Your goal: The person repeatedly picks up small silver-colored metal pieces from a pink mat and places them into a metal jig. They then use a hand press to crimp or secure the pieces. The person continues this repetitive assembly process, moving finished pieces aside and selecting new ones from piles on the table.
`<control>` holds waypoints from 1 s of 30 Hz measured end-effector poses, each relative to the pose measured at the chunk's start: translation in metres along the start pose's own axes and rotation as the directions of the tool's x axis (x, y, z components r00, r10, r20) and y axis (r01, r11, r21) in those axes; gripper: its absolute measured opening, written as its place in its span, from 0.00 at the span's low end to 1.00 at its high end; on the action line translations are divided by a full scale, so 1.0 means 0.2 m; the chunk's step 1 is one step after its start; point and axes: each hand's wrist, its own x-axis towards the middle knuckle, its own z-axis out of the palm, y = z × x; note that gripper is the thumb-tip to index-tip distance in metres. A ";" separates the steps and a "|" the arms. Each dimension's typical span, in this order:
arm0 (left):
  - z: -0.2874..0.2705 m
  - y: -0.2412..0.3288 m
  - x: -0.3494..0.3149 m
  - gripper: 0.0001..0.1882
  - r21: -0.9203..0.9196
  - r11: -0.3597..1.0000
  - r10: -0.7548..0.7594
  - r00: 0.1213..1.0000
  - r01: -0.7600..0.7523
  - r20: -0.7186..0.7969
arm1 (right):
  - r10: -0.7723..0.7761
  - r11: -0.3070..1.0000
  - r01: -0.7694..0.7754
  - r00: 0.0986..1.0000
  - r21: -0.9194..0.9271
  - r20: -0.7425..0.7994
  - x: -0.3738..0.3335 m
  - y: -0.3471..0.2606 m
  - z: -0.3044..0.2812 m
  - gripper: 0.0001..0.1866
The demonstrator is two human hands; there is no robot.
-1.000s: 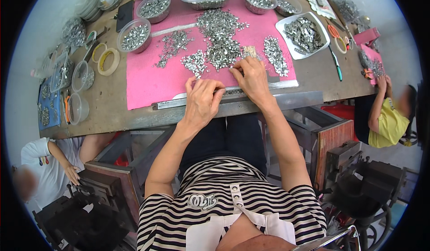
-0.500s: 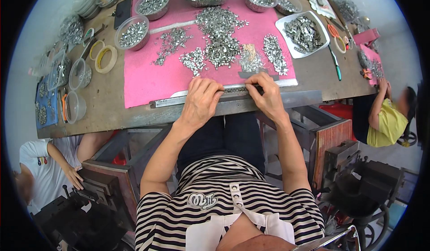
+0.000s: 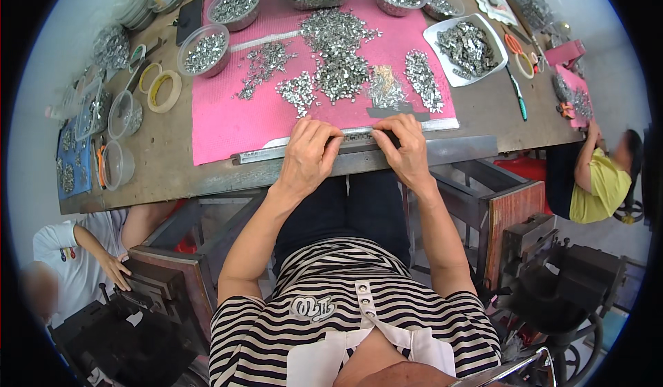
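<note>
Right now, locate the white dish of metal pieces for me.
The white dish sits at the upper right of the head view, at the right edge of the pink mat, just left of the teal-and-black tool.

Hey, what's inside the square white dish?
The square white dish holds a heap of small silvery metal pieces; whatever lies beneath the top layer is covered.

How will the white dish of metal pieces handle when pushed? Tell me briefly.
The white dish likely feels heavy for its size, with metal pieces heaped across it. It seems stiff, since its sides keep their shape around the load. Being broad and shallow, it would probably slide rather than tip, though a jolt might spill pieces.
</note>
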 end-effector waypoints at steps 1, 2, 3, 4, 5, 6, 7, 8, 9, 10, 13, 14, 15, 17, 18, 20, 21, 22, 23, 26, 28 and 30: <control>0.00 0.01 0.00 0.07 0.007 1.000 -0.022 1.000 0.022 0.001 | -0.004 1.000 0.004 1.000 -0.023 -0.013 0.00 0.00 0.02 0.06; -0.01 0.02 0.00 0.07 0.014 0.999 -0.043 0.999 0.043 0.002 | -0.008 0.999 0.007 1.000 -0.045 -0.027 -0.01 0.00 0.04 0.06; 0.00 0.02 0.01 0.07 0.013 0.999 -0.039 0.999 0.039 -0.002 | -0.012 0.999 0.010 0.999 -0.051 -0.030 -0.01 0.00 0.04 0.06; 0.00 0.02 0.01 0.07 0.013 0.999 -0.036 0.999 0.036 -0.007 | -0.016 0.998 0.014 0.999 -0.055 -0.033 -0.01 0.00 0.04 0.06; 0.00 0.02 0.01 0.07 0.013 0.999 -0.033 0.999 0.033 -0.012 | -0.019 0.998 0.017 0.999 -0.060 -0.036 -0.01 0.00 0.04 0.06; 0.00 0.01 0.00 0.06 0.007 0.999 -0.041 0.999 0.041 -0.005 | -0.043 0.996 0.040 0.998 -0.074 -0.041 -0.01 0.00 0.05 0.06; -0.01 0.01 0.00 0.06 0.001 0.999 -0.048 0.999 0.048 0.003 | -0.066 0.994 0.061 0.997 -0.091 -0.047 -0.01 0.00 0.06 0.06; -0.01 0.00 0.00 0.06 -0.006 0.999 -0.054 0.998 0.054 0.010 | -0.088 0.991 0.082 0.995 -0.107 -0.053 -0.02 0.01 0.06 0.06; -0.01 0.00 0.00 0.06 -0.019 0.998 -0.055 0.998 0.055 0.010 | -0.104 0.988 0.096 0.993 -0.123 -0.058 -0.02 0.01 0.07 0.06; -0.01 0.00 0.00 0.06 -0.030 0.998 -0.056 0.998 0.056 0.009 | -0.119 0.984 0.109 0.991 -0.139 -0.063 -0.02 0.01 0.08 0.06; -0.02 -0.02 0.00 0.06 -0.060 0.997 -0.050 0.999 0.051 0.015 | -0.133 0.980 0.120 0.989 -0.158 -0.071 -0.03 0.02 0.09 0.06; -0.03 -0.02 -0.01 0.06 -0.068 0.997 -0.047 0.999 0.048 0.018 | -0.132 0.980 0.119 0.989 -0.159 -0.073 -0.03 0.02 0.09 0.06; -0.03 -0.01 -0.01 0.06 -0.061 0.997 -0.045 0.998 0.047 0.034 | -0.128 0.983 0.117 0.989 -0.144 -0.070 -0.03 0.02 0.09 0.06; -0.04 0.00 0.00 0.06 -0.049 0.998 -0.041 0.997 0.044 0.067 | -0.121 0.986 0.113 0.991 -0.119 -0.065 -0.03 0.00 0.08 0.06; -0.04 0.00 0.00 0.07 -0.030 0.999 -0.028 0.998 0.029 0.061 | -0.119 0.987 0.111 0.991 -0.119 -0.065 -0.02 0.00 0.08 0.07; -0.03 -0.01 -0.01 0.08 0.010 1.000 0.000 0.999 0.000 0.049 | -0.117 0.987 0.108 0.991 -0.120 -0.065 -0.02 0.00 0.08 0.07; -0.02 0.00 0.00 0.07 0.002 1.000 -0.007 0.999 0.007 0.045 | -0.111 0.988 0.103 0.992 -0.117 -0.067 -0.02 0.00 0.08 0.07; -0.02 0.00 0.00 0.07 -0.005 1.000 -0.014 0.999 0.014 0.039 | -0.106 0.989 0.098 0.992 -0.112 -0.070 -0.02 0.00 0.08 0.07; -0.02 0.01 0.01 0.06 -0.011 1.000 -0.021 0.999 0.022 0.034 | -0.101 0.990 0.093 0.992 -0.107 -0.072 -0.02 0.00 0.07 0.06; -0.02 0.00 0.00 0.06 -0.001 1.000 0.001 0.999 -0.001 0.039 | -0.103 0.991 0.094 0.991 -0.097 -0.086 -0.03 0.01 0.08 0.06; -0.01 -0.01 -0.01 0.06 0.000 1.000 0.012 1.000 -0.012 0.027 | -0.109 0.990 0.101 0.990 -0.098 -0.090 -0.03 0.02 0.08 0.06; 0.00 -0.01 -0.02 0.06 0.024 0.999 0.027 1.000 -0.027 0.014 | -0.112 0.990 0.103 0.989 -0.094 -0.093 -0.03 0.03 0.09 0.07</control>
